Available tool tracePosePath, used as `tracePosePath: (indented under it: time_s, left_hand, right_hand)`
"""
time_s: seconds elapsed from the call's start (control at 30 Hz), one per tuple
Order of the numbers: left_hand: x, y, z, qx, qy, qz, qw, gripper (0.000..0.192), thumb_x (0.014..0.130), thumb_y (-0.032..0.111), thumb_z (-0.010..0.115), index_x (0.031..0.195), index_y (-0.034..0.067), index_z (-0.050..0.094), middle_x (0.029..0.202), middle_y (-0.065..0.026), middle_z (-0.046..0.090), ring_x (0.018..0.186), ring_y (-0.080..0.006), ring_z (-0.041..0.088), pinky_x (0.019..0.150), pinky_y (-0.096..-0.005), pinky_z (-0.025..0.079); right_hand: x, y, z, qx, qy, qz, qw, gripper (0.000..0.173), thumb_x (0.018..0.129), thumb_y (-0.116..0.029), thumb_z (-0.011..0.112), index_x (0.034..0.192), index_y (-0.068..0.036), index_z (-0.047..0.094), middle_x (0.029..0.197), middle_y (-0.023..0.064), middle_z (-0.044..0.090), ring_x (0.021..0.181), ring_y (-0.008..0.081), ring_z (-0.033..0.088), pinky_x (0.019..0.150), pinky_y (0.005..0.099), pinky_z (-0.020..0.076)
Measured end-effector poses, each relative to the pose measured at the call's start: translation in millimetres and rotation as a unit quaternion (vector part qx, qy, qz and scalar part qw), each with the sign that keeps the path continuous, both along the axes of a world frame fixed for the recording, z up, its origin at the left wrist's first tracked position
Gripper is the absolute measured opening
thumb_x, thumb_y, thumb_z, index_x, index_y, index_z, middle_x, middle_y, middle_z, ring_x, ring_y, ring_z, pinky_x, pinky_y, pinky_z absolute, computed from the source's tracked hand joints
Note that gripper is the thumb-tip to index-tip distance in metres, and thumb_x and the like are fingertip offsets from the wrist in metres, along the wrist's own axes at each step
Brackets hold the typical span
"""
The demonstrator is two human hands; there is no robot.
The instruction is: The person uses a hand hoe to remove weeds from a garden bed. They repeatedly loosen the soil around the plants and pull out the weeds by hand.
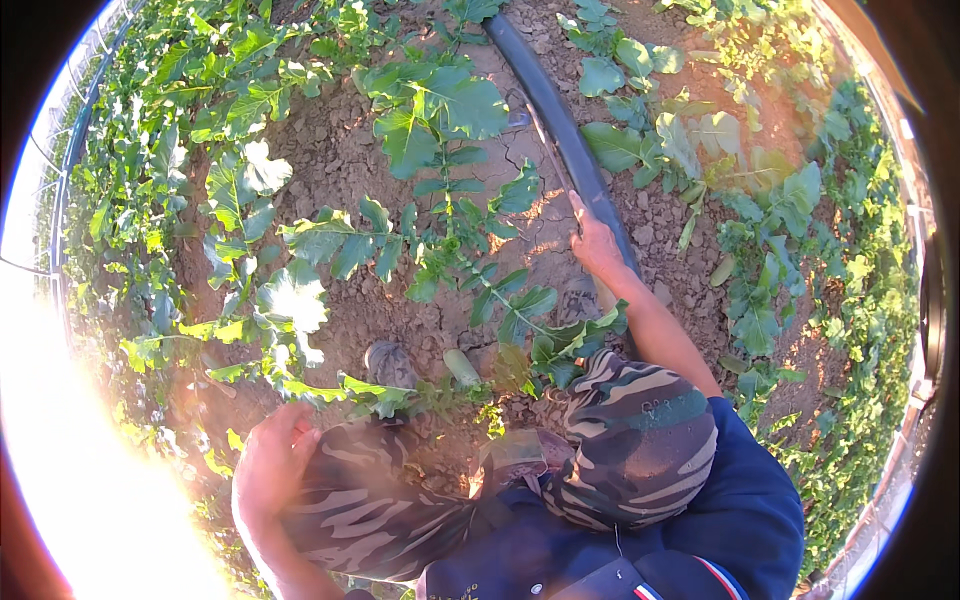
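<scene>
My right hand (598, 244) reaches forward beside a black hose (559, 112), closed around a long thin tool (549, 142) that lies along the hose's left side. The tool's far end is hard to make out. My left hand (279, 457) is at my left knee, fingers loosely bent and the thumb apart, with nothing seen in it. Between my shoes stands a pale green root, seemingly a radish (461, 367), partly in the soil. A long leafy stem (480, 279) stretches over the ground before me.
Lobed leafy plants (240, 195) grow in rows on the left, with more plants (765, 277) on the right. Cracked, clumpy soil (330, 150) lies between. My left shoe (390, 364) and right shoe (579, 301) are on the soil. Strong glare hides the lower left.
</scene>
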State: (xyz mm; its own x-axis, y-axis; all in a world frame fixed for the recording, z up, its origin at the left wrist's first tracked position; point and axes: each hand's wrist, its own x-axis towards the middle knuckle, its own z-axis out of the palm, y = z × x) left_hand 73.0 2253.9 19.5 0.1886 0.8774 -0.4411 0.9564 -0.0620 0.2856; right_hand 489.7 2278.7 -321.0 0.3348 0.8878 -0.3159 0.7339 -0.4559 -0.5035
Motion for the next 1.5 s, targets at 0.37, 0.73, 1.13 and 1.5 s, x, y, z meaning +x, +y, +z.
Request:
tracePosePath:
  time_s: [0.37, 0.73, 1.13, 1.5]
  left_hand:
    - [-21.7, 7.5, -15.3, -0.073, -0.056, 0.017, 0.996, 0.031, 0.086, 0.013, 0.067, 0.114, 0.002, 0.062, 0.093, -0.0163, 0.067, 0.086, -0.0319, 0.066, 0.077, -0.0390, 0.051]
    - [-64.3, -22.8, -22.1, -0.036, -0.068, -0.003, 0.997, 0.027, 0.085, 0.013, 0.068, 0.108, 0.000, 0.063, 0.085, -0.0164, 0.067, 0.079, -0.0334, 0.065, 0.072, -0.0406, 0.050]
    - [-80.5, -31.6, -14.6, -0.005, -0.080, 0.044, 0.996, 0.026, 0.083, 0.011, 0.067, 0.106, 0.001, 0.062, 0.083, -0.0165, 0.065, 0.078, -0.0343, 0.064, 0.071, -0.0400, 0.050]
    - [-51.2, -21.5, -5.7, 0.057, -0.152, 0.024, 0.986, 0.027, 0.085, 0.012, 0.067, 0.109, 0.000, 0.062, 0.083, -0.0174, 0.066, 0.078, -0.0321, 0.065, 0.072, -0.0382, 0.051]
  right_hand:
    - [11.6, -53.1, 15.2, -0.041, 0.017, -0.015, 0.999, 0.083, 0.084, -0.008, 0.060, 0.153, -0.032, 0.022, 0.098, 0.0304, 0.064, 0.093, 0.0473, 0.062, 0.082, 0.0525, 0.0484]
    - [-18.8, -241.9, 46.6, -0.131, 0.049, -0.005, 0.990, 0.084, 0.082, -0.009, 0.064, 0.154, -0.022, 0.022, 0.096, 0.0311, 0.064, 0.091, 0.0465, 0.063, 0.082, 0.0494, 0.0506]
    - [-22.2, -90.8, 36.1, 0.104, -0.089, 0.166, 0.977, 0.084, 0.082, -0.007, 0.063, 0.154, -0.018, 0.022, 0.091, 0.0291, 0.066, 0.084, 0.0466, 0.064, 0.078, 0.0514, 0.0517]
    - [-44.6, 3.4, 7.6, -0.056, -0.082, 0.123, 0.987, 0.091, 0.081, -0.001, 0.059, 0.156, -0.017, 0.009, 0.084, 0.0284, 0.066, 0.079, 0.0439, 0.066, 0.072, 0.0536, 0.0515]
